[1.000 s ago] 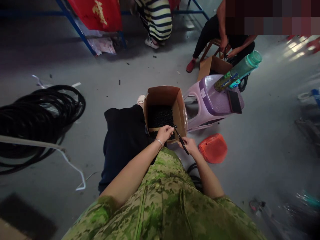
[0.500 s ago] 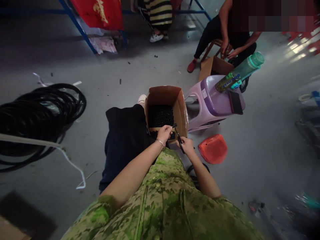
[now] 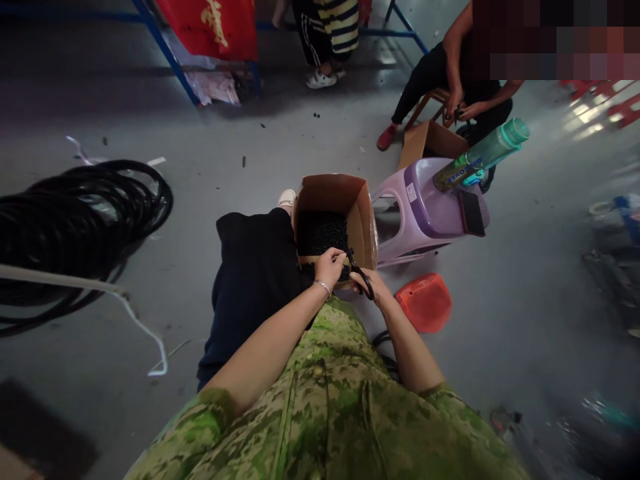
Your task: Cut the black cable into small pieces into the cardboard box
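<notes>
My left hand [image 3: 330, 265] is closed in a pinch at the near rim of an open cardboard box [image 3: 364, 220], gripping the end of a thin black tube. My right hand [image 3: 373, 287] is closed round black scissors [image 3: 361, 276] whose blades meet the tube next to my left fingers. The box stands on the floor between my knees and holds a heap of small black cut pieces [image 3: 323, 232]. A thin bracelet sits on my left wrist.
A purple plastic stool [image 3: 430, 210] with a green bottle [image 3: 480, 155] and a dark phone stands right of the box. An orange lid [image 3: 424, 303] lies beside it. A big coil of black hose [image 3: 75, 227] fills the left floor. Another seated person [image 3: 450, 80] works over a box behind.
My right hand has drawn in toward my left, bringing the scissors from a slant out to the right up against the tube. The view has shifted slightly.
</notes>
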Motion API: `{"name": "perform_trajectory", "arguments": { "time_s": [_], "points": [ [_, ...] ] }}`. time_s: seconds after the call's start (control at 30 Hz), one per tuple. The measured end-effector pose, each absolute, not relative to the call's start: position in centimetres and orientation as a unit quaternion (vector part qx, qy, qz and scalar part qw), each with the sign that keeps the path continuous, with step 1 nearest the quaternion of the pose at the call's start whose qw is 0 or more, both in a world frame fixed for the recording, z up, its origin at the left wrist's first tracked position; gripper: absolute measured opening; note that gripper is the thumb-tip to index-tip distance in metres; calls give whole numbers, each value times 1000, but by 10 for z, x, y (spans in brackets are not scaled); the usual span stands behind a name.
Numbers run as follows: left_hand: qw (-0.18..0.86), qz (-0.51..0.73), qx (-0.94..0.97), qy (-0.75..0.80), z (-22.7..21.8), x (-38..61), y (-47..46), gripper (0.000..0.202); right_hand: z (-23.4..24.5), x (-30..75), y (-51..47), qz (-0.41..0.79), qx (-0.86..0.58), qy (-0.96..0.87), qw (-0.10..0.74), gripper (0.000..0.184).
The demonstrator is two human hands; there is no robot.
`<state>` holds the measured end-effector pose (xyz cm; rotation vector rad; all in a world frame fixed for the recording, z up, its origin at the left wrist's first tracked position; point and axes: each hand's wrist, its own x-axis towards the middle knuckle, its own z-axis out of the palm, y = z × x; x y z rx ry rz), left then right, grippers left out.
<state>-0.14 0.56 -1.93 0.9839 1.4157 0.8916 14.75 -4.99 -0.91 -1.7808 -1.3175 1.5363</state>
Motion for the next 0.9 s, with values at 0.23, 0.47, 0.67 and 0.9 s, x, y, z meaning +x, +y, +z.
{"name": "perform_trajectory", "arguments": {
  "time_s": [0.23, 0.47, 0.67, 0.9],
  "points": [
    [549, 371, 436, 608, -27, -5, 8, 10, -17, 143, -36, 560, -644, -466, 233, 56],
    [556, 373, 422, 612, -27, -7, 10, 9, -30, 142, -40, 502, -653, -522, 221, 51],
    [563, 378, 395, 619, -23, -10, 10, 10, -48, 136, -45, 378, -676, -586, 239, 41],
    [540, 400, 380, 636, -23, -11, 9, 13, -54, 130, -42, 296, -681, -625, 240, 37]
  ]
}}
